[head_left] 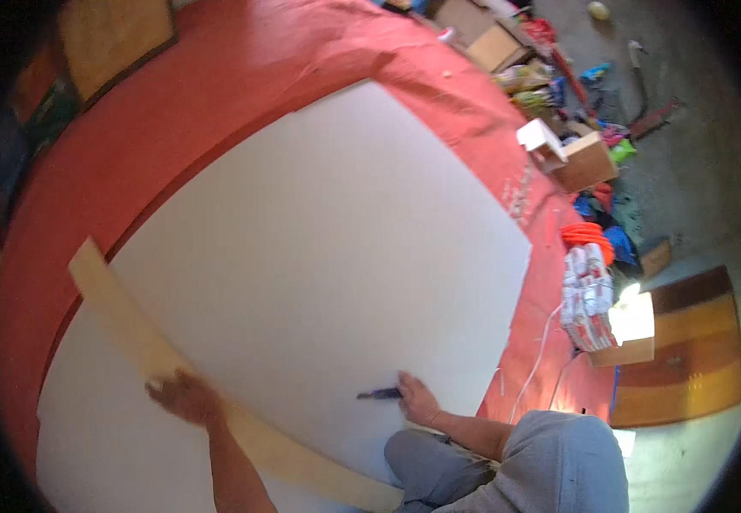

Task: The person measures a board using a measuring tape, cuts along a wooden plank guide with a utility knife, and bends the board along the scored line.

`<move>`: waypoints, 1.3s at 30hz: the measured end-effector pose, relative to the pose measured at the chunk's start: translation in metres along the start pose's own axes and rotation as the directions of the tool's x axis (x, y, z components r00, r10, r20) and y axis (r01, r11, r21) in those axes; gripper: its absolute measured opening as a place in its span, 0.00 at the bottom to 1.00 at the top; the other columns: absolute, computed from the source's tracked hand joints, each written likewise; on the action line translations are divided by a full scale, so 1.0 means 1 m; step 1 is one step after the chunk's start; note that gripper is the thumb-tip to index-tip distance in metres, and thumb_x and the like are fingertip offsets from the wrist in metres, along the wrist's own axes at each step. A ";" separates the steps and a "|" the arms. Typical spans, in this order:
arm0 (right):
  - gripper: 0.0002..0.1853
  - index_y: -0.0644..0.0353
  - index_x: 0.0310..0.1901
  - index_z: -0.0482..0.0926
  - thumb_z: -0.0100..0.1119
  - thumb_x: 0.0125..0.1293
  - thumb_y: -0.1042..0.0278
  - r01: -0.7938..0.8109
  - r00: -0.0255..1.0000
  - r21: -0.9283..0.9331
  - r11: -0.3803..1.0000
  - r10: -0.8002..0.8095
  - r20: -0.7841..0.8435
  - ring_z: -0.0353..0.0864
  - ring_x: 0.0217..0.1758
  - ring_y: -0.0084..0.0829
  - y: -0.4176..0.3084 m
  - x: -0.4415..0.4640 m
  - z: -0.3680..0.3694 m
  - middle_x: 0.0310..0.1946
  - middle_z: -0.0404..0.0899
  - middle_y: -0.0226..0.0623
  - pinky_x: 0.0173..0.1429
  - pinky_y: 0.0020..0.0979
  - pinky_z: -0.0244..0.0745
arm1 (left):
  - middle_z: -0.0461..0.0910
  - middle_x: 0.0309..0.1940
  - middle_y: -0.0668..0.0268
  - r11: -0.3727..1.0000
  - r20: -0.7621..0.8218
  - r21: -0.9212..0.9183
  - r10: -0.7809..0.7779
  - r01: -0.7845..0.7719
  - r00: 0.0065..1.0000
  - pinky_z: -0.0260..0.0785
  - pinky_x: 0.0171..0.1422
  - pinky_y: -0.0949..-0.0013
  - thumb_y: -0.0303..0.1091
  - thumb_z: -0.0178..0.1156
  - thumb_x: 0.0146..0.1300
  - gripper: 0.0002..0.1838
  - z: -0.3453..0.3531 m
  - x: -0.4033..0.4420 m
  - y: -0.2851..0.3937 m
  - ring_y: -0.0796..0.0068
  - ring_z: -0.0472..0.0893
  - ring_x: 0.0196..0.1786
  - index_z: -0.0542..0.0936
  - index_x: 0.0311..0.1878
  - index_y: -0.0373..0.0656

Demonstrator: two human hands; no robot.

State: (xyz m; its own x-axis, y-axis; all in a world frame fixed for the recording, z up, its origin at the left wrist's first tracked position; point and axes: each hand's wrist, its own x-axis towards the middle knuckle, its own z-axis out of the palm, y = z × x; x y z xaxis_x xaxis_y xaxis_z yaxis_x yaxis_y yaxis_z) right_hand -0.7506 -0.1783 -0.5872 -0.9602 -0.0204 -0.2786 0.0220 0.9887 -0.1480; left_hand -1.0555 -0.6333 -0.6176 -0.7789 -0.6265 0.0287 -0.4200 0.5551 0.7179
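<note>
A large white board fills the middle of the view. Across its near left part runs a long, pale wooden strip, with its far end sticking out past the board's left edge. My left hand is at the strip's left edge, with the thumb side over its face. The hand is slightly blurred, and its fingertips are hard to make out. My right hand is closed around a slim dark tool that points left, low over the board. I cannot make out the tool's tip.
Red sheeting surrounds the board. Along the right lie white bundled packs, an orange coil, an open cardboard box and mixed clutter. A brown panel lies beyond. My grey-clothed knee is close to the board's near edge.
</note>
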 end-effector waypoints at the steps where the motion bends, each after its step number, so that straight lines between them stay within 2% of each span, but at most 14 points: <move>1: 0.25 0.69 0.60 0.75 0.66 0.65 0.64 -0.089 0.995 0.067 0.994 0.086 0.041 0.75 0.70 0.56 -0.012 0.010 -0.013 0.76 0.64 0.58 0.73 0.53 0.73 | 0.56 0.83 0.43 0.709 -0.017 0.697 0.172 -0.112 0.985 0.57 0.86 0.50 0.50 0.43 0.86 0.36 0.020 0.006 -0.033 0.47 0.56 0.85 0.54 0.82 0.28; 4: 0.28 0.68 0.62 0.72 0.67 0.66 0.62 -0.205 0.971 0.040 0.978 0.198 0.135 0.81 0.61 0.58 -0.031 0.030 -0.034 0.69 0.72 0.59 0.68 0.49 0.79 | 0.52 0.85 0.44 0.756 0.003 0.648 0.126 -0.098 0.992 0.56 0.87 0.51 0.52 0.41 0.86 0.37 0.026 0.006 -0.046 0.46 0.56 0.85 0.53 0.83 0.30; 6: 0.27 0.63 0.64 0.70 0.66 0.65 0.65 -0.461 0.807 0.101 0.882 0.369 0.461 0.86 0.52 0.59 -0.042 0.049 -0.048 0.61 0.79 0.60 0.60 0.50 0.81 | 0.51 0.85 0.44 0.736 0.033 0.662 0.162 -0.143 0.986 0.55 0.87 0.51 0.52 0.41 0.86 0.37 0.027 0.010 -0.045 0.46 0.56 0.85 0.53 0.83 0.31; 10: 0.28 0.61 0.65 0.68 0.66 0.65 0.68 -0.555 0.738 0.302 0.775 0.292 0.608 0.87 0.46 0.51 -0.078 0.083 -0.080 0.47 0.84 0.56 0.53 0.49 0.83 | 0.59 0.82 0.46 0.729 0.007 0.681 0.081 -0.064 0.997 0.53 0.88 0.51 0.48 0.46 0.85 0.34 0.022 0.011 -0.015 0.46 0.60 0.83 0.56 0.83 0.34; 11: 0.29 0.60 0.66 0.67 0.67 0.66 0.66 -0.663 0.708 0.471 0.582 0.283 0.647 0.87 0.44 0.48 -0.090 0.093 -0.087 0.44 0.83 0.52 0.51 0.47 0.83 | 0.64 0.79 0.47 0.737 -0.002 0.671 0.114 -0.083 0.994 0.53 0.88 0.51 0.47 0.48 0.84 0.34 0.017 0.009 -0.019 0.47 0.63 0.82 0.58 0.82 0.35; 12: 0.30 0.58 0.67 0.65 0.68 0.67 0.65 -0.745 0.657 0.566 0.353 0.241 0.714 0.86 0.42 0.44 -0.099 0.097 -0.087 0.41 0.82 0.48 0.50 0.45 0.83 | 0.68 0.75 0.51 0.726 0.149 0.680 0.004 -0.105 0.989 0.56 0.86 0.52 0.45 0.49 0.84 0.33 0.020 0.015 -0.024 0.52 0.67 0.78 0.58 0.81 0.35; 14: 0.28 0.56 0.68 0.68 0.65 0.67 0.69 -0.769 0.635 0.570 0.289 0.245 0.732 0.84 0.40 0.37 -0.099 0.107 -0.080 0.38 0.81 0.45 0.42 0.40 0.83 | 0.76 0.67 0.60 0.722 0.435 0.674 -0.217 -0.156 0.874 0.60 0.83 0.52 0.42 0.52 0.83 0.31 0.027 0.019 -0.046 0.62 0.75 0.70 0.60 0.79 0.34; 17: 0.26 0.57 0.65 0.73 0.62 0.64 0.75 -0.760 0.626 0.524 0.386 0.215 0.750 0.80 0.33 0.31 -0.121 0.130 -0.131 0.34 0.79 0.40 0.29 0.35 0.80 | 0.70 0.72 0.53 0.957 0.037 -0.009 -0.290 0.291 0.956 0.60 0.81 0.53 0.38 0.55 0.79 0.33 0.015 0.017 -0.003 0.56 0.69 0.74 0.58 0.81 0.36; 18: 0.26 0.58 0.65 0.72 0.61 0.63 0.75 -0.743 0.632 0.482 0.464 0.248 0.735 0.80 0.31 0.30 -0.134 0.140 -0.148 0.33 0.79 0.39 0.27 0.36 0.80 | 0.62 0.76 0.49 0.959 0.060 0.207 -0.212 0.195 0.975 0.54 0.84 0.51 0.43 0.53 0.79 0.36 0.013 0.017 -0.003 0.51 0.62 0.78 0.56 0.81 0.32; 20: 0.32 0.62 0.71 0.70 0.60 0.64 0.76 -0.782 0.616 0.576 0.240 0.154 0.772 0.80 0.31 0.32 -0.138 0.144 -0.154 0.35 0.80 0.40 0.35 0.39 0.84 | 0.46 0.85 0.40 0.796 0.105 0.605 -0.050 -0.024 0.993 0.43 0.90 0.45 0.52 0.50 0.79 0.43 0.012 0.019 -0.005 0.40 0.49 0.86 0.52 0.81 0.25; 24: 0.33 0.68 0.75 0.66 0.59 0.68 0.74 -0.720 0.688 0.683 -0.124 0.001 0.725 0.80 0.31 0.33 -0.188 0.208 -0.175 0.38 0.82 0.40 0.43 0.43 0.85 | 0.45 0.85 0.38 0.838 0.101 0.546 -0.091 0.021 0.991 0.42 0.90 0.42 0.50 0.49 0.79 0.44 0.015 0.021 -0.007 0.36 0.48 0.86 0.48 0.82 0.25; 28: 0.31 0.67 0.75 0.65 0.57 0.81 0.56 -0.637 0.771 0.718 -0.279 -0.223 0.597 0.77 0.31 0.29 -0.245 0.289 -0.173 0.36 0.78 0.36 0.39 0.41 0.81 | 0.45 0.85 0.39 0.856 0.063 0.517 -0.029 -0.007 0.998 0.43 0.89 0.39 0.51 0.50 0.77 0.44 0.019 0.019 -0.015 0.35 0.48 0.86 0.49 0.81 0.27; 32: 0.25 0.65 0.69 0.70 0.57 0.82 0.54 -0.517 0.852 0.732 -0.444 -0.345 0.394 0.76 0.31 0.27 -0.319 0.361 -0.182 0.36 0.77 0.35 0.37 0.39 0.79 | 0.47 0.84 0.38 0.856 0.063 0.516 -0.022 -0.013 0.998 0.45 0.88 0.38 0.50 0.51 0.77 0.42 0.017 0.022 -0.012 0.34 0.50 0.85 0.52 0.80 0.26; 39: 0.21 0.66 0.63 0.74 0.61 0.80 0.57 -0.416 0.898 0.871 -0.261 -0.270 0.348 0.76 0.32 0.24 -0.384 0.443 -0.162 0.39 0.81 0.37 0.30 0.32 0.75 | 0.47 0.83 0.36 0.862 0.072 0.507 -0.041 -0.001 0.997 0.41 0.89 0.38 0.49 0.49 0.78 0.43 0.014 0.024 -0.009 0.34 0.47 0.86 0.50 0.80 0.23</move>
State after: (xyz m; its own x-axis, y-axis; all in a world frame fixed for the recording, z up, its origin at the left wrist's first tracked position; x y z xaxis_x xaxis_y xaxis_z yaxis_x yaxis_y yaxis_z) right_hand -1.2295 -0.5433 -0.5002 -0.7709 -0.3366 -0.5408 0.6366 -0.3784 -0.6720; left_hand -1.0770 -0.6450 -0.6329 -0.7927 -0.6075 -0.0512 -0.5971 0.7567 0.2661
